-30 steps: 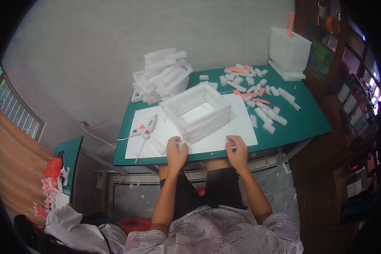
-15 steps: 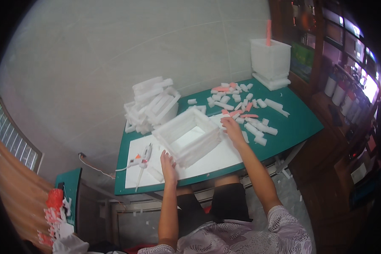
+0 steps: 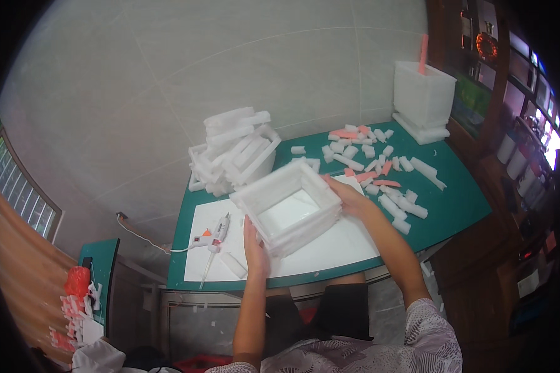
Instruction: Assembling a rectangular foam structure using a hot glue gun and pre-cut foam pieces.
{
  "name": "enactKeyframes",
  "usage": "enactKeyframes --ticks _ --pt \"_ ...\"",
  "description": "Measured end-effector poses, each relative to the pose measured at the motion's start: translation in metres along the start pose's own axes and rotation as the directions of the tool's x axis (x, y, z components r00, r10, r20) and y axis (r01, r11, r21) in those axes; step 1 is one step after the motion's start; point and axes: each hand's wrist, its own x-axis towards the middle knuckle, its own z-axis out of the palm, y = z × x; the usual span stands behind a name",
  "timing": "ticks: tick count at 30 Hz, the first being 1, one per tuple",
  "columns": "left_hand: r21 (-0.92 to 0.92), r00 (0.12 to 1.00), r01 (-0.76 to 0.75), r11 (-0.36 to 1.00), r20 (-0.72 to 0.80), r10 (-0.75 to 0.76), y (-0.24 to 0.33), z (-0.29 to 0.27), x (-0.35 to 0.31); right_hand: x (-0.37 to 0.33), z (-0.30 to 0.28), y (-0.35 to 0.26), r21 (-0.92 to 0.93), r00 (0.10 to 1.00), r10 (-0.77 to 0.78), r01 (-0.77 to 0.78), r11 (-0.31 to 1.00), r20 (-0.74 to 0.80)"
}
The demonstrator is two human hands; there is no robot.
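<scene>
A white foam box [image 3: 306, 229], open at the top with walls of layered strips, is between my two hands over a white board [image 3: 354, 244]. My left hand [image 3: 255, 250] lies against its left end, fingers pointing up along the wall. My right hand [image 3: 350, 198] grips the right end near the far corner. The fingertips are partly hidden behind the walls. Whether the box's underside touches the board cannot be told. A white hot glue gun [image 3: 218, 231] with an orange part lies left of my left hand, beside a loose white foam strip [image 3: 233, 265].
Stacked white foam frames [image 3: 239, 149] stand at the back left of the green table [image 3: 457, 186]. White and pink foam scraps [image 3: 392, 199] cover its right part. A tall white foam container [image 3: 423, 93] holding a pink stick stands at the far right corner. The glue gun's cord [image 3: 143, 235] runs to a wall socket.
Both hands have closed in on the box from its sides, where they were apart or only near it before. The view has shifted slightly.
</scene>
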Motion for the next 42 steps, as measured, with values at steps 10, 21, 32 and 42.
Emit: enactKeyframes --ticks 10,21,32,42 --pt "-0.069 0.925 -0.378 0.923 0.000 0.379 0.052 0.011 0.010 -0.048 0.055 -0.061 -0.361 0.853 -0.520 0.499 0.788 0.045" --pt "-0.193 0.811 -0.548 0.814 0.117 0.574 0.193 0.072 0.041 -0.089 0.091 -0.146 -0.396 0.576 -0.811 0.772 0.497 0.106" --pt "-0.222 0.723 -0.547 0.807 0.361 0.590 0.213 0.099 0.072 -0.078 0.065 -0.159 -0.346 0.517 -0.855 0.810 0.474 0.038" --pt "-0.105 0.806 -0.418 0.902 0.416 0.421 0.185 0.098 0.118 -0.049 0.036 -0.161 -0.501 0.548 -0.836 0.728 0.469 0.014"
